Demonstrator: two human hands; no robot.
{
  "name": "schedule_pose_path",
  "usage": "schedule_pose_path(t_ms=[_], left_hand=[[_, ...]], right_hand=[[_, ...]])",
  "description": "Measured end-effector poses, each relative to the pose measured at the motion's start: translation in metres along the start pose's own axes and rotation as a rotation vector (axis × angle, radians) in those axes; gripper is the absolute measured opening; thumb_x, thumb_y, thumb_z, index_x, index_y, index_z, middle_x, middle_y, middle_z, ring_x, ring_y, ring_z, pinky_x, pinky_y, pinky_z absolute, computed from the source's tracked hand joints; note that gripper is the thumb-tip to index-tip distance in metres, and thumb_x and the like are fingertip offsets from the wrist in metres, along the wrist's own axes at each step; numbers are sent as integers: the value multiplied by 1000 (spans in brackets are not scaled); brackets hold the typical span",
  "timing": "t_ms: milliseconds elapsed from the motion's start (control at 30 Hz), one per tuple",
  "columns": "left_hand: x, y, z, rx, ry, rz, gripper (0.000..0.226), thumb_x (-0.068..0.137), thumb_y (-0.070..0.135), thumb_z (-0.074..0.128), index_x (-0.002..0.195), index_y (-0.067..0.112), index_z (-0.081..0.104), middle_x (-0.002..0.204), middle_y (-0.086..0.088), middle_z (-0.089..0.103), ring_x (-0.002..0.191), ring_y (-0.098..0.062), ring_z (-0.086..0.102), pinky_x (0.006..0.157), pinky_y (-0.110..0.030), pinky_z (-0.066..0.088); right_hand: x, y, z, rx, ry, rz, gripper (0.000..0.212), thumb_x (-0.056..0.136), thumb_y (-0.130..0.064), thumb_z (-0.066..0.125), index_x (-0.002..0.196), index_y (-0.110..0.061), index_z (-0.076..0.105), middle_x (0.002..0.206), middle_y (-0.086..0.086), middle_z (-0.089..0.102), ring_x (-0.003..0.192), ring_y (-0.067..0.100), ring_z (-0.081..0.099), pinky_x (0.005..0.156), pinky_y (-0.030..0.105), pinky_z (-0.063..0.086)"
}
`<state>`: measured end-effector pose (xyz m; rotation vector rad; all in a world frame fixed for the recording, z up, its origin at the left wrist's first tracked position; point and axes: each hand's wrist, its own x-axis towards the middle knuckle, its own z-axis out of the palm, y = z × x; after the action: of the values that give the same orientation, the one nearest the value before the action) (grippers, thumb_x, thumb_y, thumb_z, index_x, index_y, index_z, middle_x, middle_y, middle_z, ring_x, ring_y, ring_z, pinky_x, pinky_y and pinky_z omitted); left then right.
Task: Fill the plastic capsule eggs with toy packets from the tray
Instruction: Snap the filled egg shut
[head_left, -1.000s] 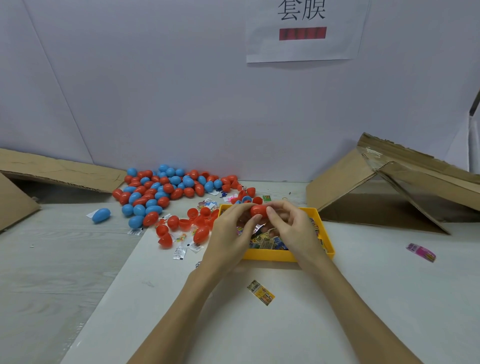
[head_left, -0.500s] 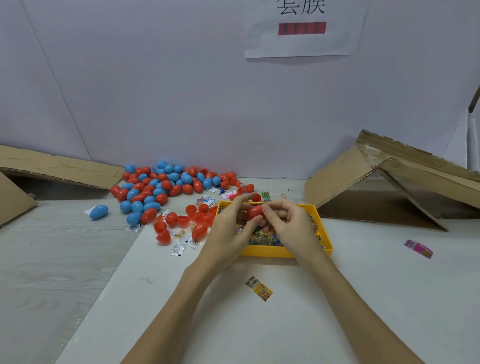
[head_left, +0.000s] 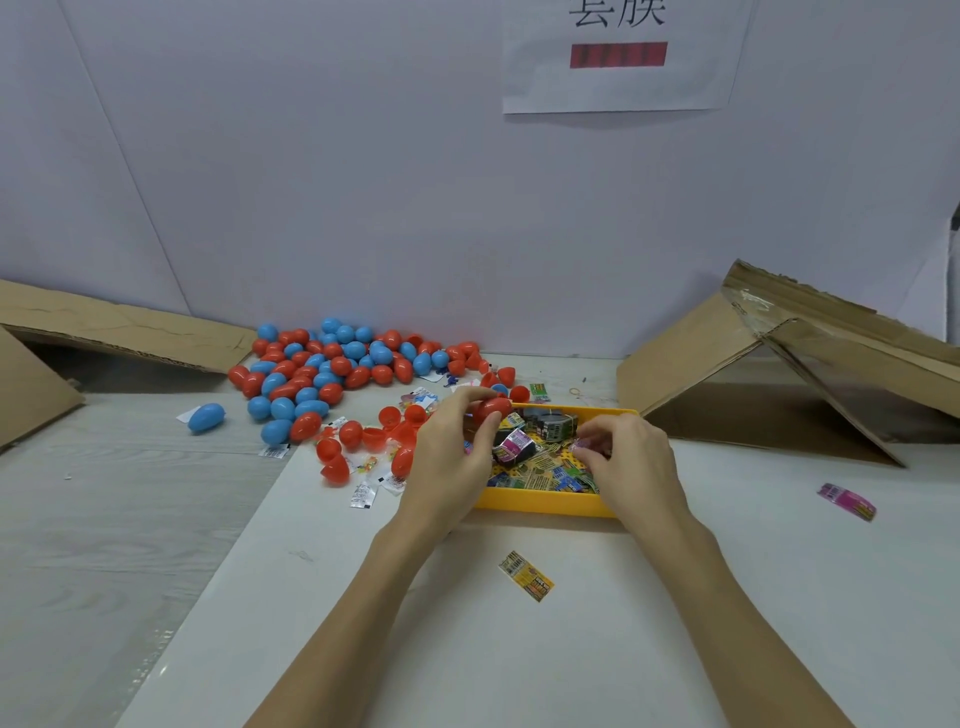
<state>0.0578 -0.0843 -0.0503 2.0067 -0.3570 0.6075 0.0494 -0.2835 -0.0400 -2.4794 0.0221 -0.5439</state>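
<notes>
My left hand (head_left: 451, 457) pinches a red capsule egg (head_left: 492, 408) between thumb and fingers above the left end of the yellow tray (head_left: 540, 503). My right hand (head_left: 631, 465) reaches into the tray's right side, its fingertips curled round a small pink toy packet (head_left: 583, 446). The tray holds several toy packets (head_left: 535, 457) in yellow, green and purple. A heap of red and blue capsule eggs (head_left: 332, 369) lies at the back left, with open red egg halves (head_left: 363, 441) nearer the tray.
A yellow packet (head_left: 525, 576) lies on the table in front of the tray, and a pink packet (head_left: 847, 501) lies far right. One blue egg (head_left: 206, 417) sits apart at left. Cardboard pieces (head_left: 779, 364) stand at right and left.
Both hands held the red egg together over the tray earlier. Now my right hand has let go and moved right into the tray onto a packet; my left hand keeps the egg.
</notes>
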Motion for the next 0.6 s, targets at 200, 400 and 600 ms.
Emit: schedule_pose_path(t_ms=[200, 400, 600], left_hand=[[0, 1, -1, 27, -27, -6, 24, 102, 24, 61, 126, 23, 62, 114, 9, 67, 105, -6, 62, 85, -18, 53], [0, 2, -1, 51, -41, -26, 28, 102, 26, 61, 129, 19, 62, 116, 7, 68, 105, -8, 63, 84, -15, 53], [0, 1, 0, 61, -46, -22, 28, 101, 28, 63, 128, 20, 62, 115, 7, 68, 105, -8, 63, 84, -17, 53]], right_hand=[[3, 0, 0, -136, -4, 66, 24, 95, -26, 73, 119, -23, 74, 120, 5, 64, 114, 25, 51, 89, 37, 48], [3, -3, -1, -77, 25, 24, 20, 104, -23, 60, 110, -14, 77, 108, 8, 74, 105, 25, 62, 85, 41, 56], [-2, -9, -5, -90, 93, -25, 34, 102, -8, 58, 134, -15, 66, 126, 8, 64, 116, 25, 53, 92, 33, 46]])
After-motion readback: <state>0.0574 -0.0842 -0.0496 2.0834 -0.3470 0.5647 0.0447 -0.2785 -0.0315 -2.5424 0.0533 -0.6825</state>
